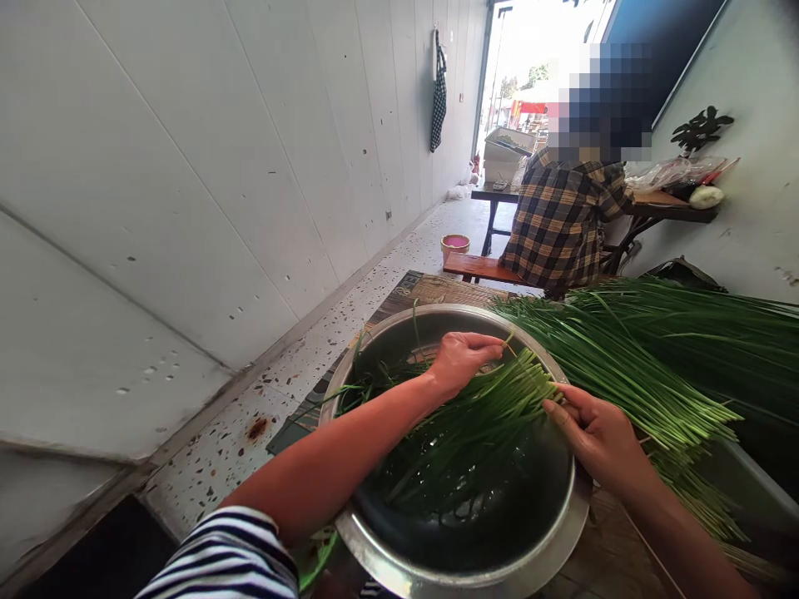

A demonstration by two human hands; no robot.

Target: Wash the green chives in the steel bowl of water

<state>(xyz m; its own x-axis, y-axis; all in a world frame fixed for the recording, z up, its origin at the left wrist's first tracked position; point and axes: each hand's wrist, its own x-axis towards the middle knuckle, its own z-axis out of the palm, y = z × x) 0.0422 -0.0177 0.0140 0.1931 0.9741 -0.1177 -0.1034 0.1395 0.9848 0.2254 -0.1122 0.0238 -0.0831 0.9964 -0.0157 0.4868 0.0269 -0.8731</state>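
Note:
A wide metal basin [399, 561] stands before me with a bundle of garlic chives [480, 408] lying in it, the pale cut ends toward the right rim. My left hand [463, 363] reaches over the basin, closed, pinching a thin yellowish chive leaf [509, 348] between thumb and fingers just above the bundle. At the right rim, my right hand [593, 424] has thumb and fingers closed at the pale ends of the bundle. Loose green leaves [368, 387] hang along the basin's left side. The bundle partly covers the basin's bottom.
A large pile of chives [649, 358] lies to the right of the basin. Farther off, a person in a plaid shirt [555, 220] sits on a red bench [478, 266] at a table. A pink-and-white bucket [455, 243] stands on the floor. The white wall [250, 150] runs along the left.

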